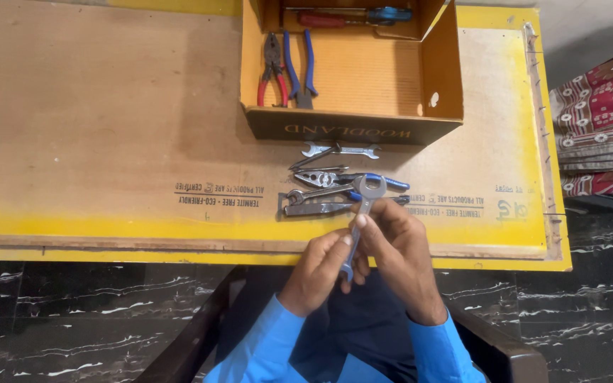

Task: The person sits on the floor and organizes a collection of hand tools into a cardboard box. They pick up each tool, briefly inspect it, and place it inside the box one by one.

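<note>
Yellow-edged plywood covers the table (72, 142), and black marbled floor shows beneath it. From my remote seat I see both hands meeting just over the near edge. My left hand (318, 269) is clenched round the lower end of an open-ended spanner (363, 213), while my right hand (400, 252) pinches its shaft higher up, so the tool stands nearly upright with its jaw end raised over the heap of loose tools (335, 188) (pliers and other spanners, as far as I can tell). That two-handed grip steadies it for a close look. Behind the heap sits an open cardboard box (441, 92) holding red-handled pliers (272, 71), blue-handled pliers (301, 67) and screwdrivers (349, 15) laid flat.
</note>
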